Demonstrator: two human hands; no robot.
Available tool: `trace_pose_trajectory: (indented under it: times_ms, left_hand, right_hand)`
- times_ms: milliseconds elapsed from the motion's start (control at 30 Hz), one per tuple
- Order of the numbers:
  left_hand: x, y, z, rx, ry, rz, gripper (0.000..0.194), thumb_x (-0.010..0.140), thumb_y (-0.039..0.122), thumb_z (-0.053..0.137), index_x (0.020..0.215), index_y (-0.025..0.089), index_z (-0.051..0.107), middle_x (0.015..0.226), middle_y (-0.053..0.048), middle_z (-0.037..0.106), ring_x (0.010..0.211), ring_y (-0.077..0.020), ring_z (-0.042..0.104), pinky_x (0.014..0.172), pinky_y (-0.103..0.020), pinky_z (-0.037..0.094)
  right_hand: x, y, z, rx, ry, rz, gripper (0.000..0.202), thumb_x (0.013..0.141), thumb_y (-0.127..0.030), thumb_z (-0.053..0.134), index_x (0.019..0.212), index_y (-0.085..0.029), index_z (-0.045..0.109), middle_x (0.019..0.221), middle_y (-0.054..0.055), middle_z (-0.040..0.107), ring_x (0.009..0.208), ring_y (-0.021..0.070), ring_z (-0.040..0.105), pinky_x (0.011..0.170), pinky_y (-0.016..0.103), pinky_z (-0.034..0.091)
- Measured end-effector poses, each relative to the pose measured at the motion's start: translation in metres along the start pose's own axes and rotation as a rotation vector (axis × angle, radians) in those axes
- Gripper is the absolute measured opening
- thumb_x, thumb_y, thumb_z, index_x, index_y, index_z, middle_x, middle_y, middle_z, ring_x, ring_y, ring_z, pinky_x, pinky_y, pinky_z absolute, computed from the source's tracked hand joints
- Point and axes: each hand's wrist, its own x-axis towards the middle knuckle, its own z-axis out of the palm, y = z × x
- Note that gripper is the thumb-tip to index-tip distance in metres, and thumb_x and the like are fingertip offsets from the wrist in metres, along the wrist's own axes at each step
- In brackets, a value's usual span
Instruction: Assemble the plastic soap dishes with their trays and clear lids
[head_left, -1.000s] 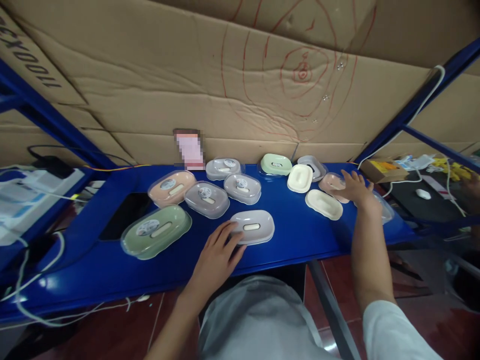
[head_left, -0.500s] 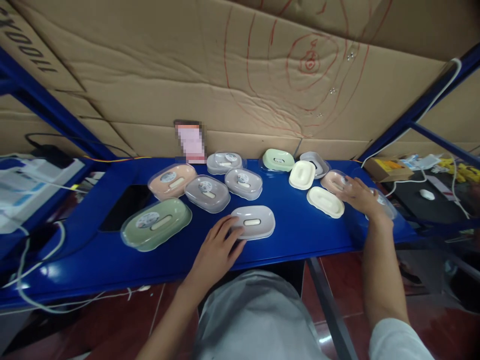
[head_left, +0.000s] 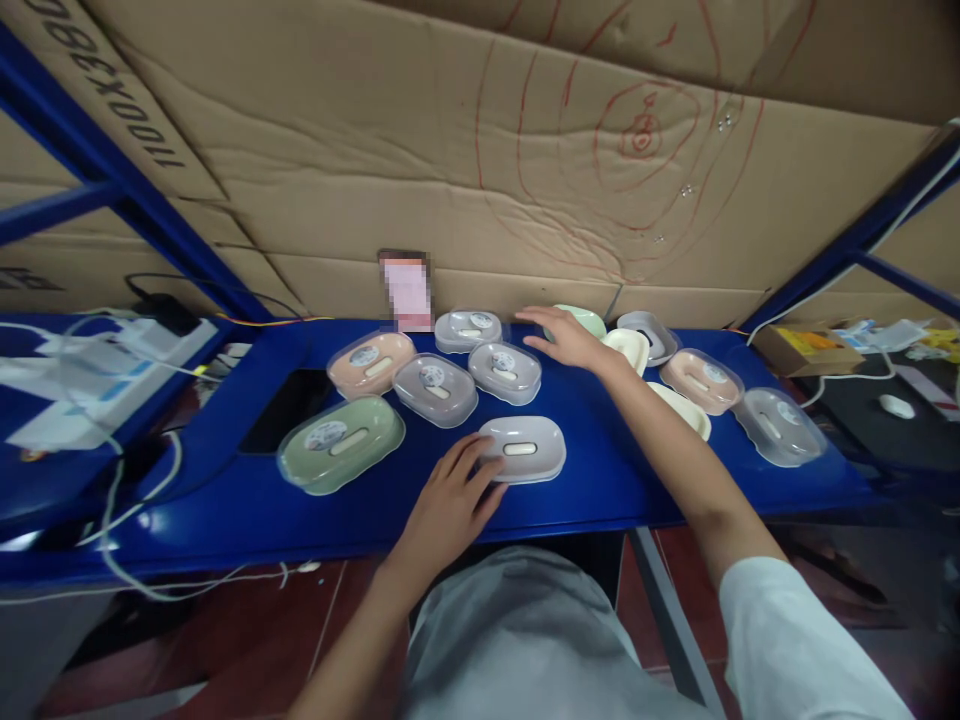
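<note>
A pale grey-lilac soap dish [head_left: 541, 436] with a white oblong piece in its centre lies near the table's front edge. The spread fingers of my left hand [head_left: 454, 490] rest on its left side. My right hand [head_left: 566, 338] reaches across to the back of the table, fingers apart, holding nothing. It partly covers a light green soap dish [head_left: 589, 318]. Just right of that hand are a cream dish [head_left: 630, 348] and a grey dish [head_left: 651, 335]. My right forearm hides part of another cream dish [head_left: 686, 408].
On the left are lidded soap dishes: green [head_left: 341, 445], peach [head_left: 371, 365] and several grey ones [head_left: 435, 388]. A peach one [head_left: 703, 380] and a grey one [head_left: 780, 425] lie at right. A phone [head_left: 406, 290] leans against the cardboard [head_left: 337, 150]; a dark flat object [head_left: 285, 410] lies left.
My right hand has left the peach dish at right and moved left to the green dish at the back. My left hand stays at the lilac dish. The view has shifted slightly.
</note>
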Motion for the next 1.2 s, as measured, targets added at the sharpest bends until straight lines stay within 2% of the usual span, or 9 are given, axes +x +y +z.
trace_pose_trajectory:
  times_ms: [100,233,333,600,733,800,900,1033,1200]
  left_hand:
    - [-0.001,0.000,0.000,0.003,-0.010,0.002,0.024,0.105,0.027,0.062,0.128,0.022,0.068,0.146,-0.013,0.063,0.146,-0.0313,0.053,0.115,-0.052,0.055]
    - [-0.003,-0.001,0.000,0.016,-0.023,0.007,0.026,0.105,0.028,0.062,0.130,0.021,0.067,0.147,-0.013,0.062,0.146,-0.0323,0.053,0.115,-0.053,0.055]
    - [-0.003,-0.001,0.000,0.023,-0.028,0.010,0.027,0.105,0.029,0.061,0.130,0.021,0.066,0.148,-0.013,0.062,0.146,-0.0330,0.053,0.115,-0.054,0.055]
    - [-0.004,-0.001,-0.001,0.033,-0.040,0.006,0.027,0.106,0.028,0.060,0.131,0.021,0.066,0.150,-0.013,0.061,0.147,-0.0327,0.052,0.115,-0.054,0.055]
    - [-0.003,-0.001,-0.001,0.010,-0.027,0.014,0.027,0.106,0.029,0.061,0.131,0.021,0.066,0.148,-0.014,0.061,0.147,-0.0329,0.053,0.116,-0.054,0.054]
    - [-0.003,-0.001,-0.001,-0.013,-0.009,0.014,0.027,0.105,0.029,0.062,0.131,0.021,0.066,0.148,-0.014,0.061,0.146,-0.0330,0.053,0.116,-0.054,0.055]
    - [-0.004,-0.002,0.000,-0.068,0.036,0.004,0.024,0.105,0.030,0.063,0.127,0.021,0.066,0.148,-0.015,0.059,0.145,-0.0322,0.055,0.116,-0.052,0.055]
    - [-0.007,-0.002,0.002,-0.160,0.079,-0.057,0.031,0.104,0.031,0.066,0.133,0.025,0.060,0.149,-0.014,0.058,0.142,-0.0306,0.059,0.116,-0.050,0.056]
    - [-0.007,-0.004,0.002,-0.262,0.119,-0.182,0.077,0.099,0.029,0.074,0.163,0.033,0.031,0.163,-0.018,0.045,0.149,-0.0332,0.054,0.116,-0.052,0.054]
  right_hand:
    - [0.055,0.003,0.018,0.057,-0.079,0.001,0.070,0.099,-0.052,0.070,0.158,-0.019,0.051,0.162,0.015,0.054,0.149,0.0335,0.052,0.124,0.054,0.040]
    - [0.086,0.016,0.032,0.105,-0.208,0.049,0.063,0.098,-0.052,0.073,0.149,-0.018,0.060,0.153,0.015,0.063,0.137,0.0314,0.063,0.118,0.050,0.048]
    - [0.089,0.024,0.035,0.126,-0.240,0.067,0.059,0.101,-0.052,0.069,0.150,-0.020,0.059,0.154,0.013,0.063,0.136,0.0276,0.064,0.118,0.047,0.048]
    - [0.073,0.020,0.039,0.082,-0.159,0.101,0.095,0.080,-0.053,0.090,0.157,-0.010,0.051,0.151,0.024,0.057,0.136,0.0362,0.060,0.120,0.054,0.043]
    - [0.063,0.010,0.035,0.087,-0.089,0.083,0.088,0.077,-0.056,0.092,0.145,-0.010,0.062,0.145,0.022,0.063,0.135,0.0358,0.060,0.120,0.051,0.043]
    - [0.055,0.002,0.027,0.100,-0.049,0.077,0.078,0.081,-0.058,0.087,0.139,-0.010,0.065,0.139,0.021,0.068,0.129,0.0341,0.065,0.116,0.050,0.047]
    - [0.026,-0.016,0.010,0.113,0.049,0.069,0.062,0.097,-0.058,0.070,0.141,-0.014,0.064,0.141,0.018,0.069,0.129,0.0324,0.065,0.116,0.050,0.048]
    - [-0.060,-0.056,-0.003,0.086,0.221,0.020,0.051,0.107,-0.052,0.056,0.152,-0.027,0.058,0.164,0.009,0.052,0.155,0.0324,0.045,0.130,0.057,0.034]
    - [-0.170,-0.102,0.028,0.074,0.179,-0.030,0.061,0.108,-0.039,0.057,0.167,-0.041,0.038,0.168,0.004,0.048,0.158,0.0323,0.041,0.127,0.062,0.041]
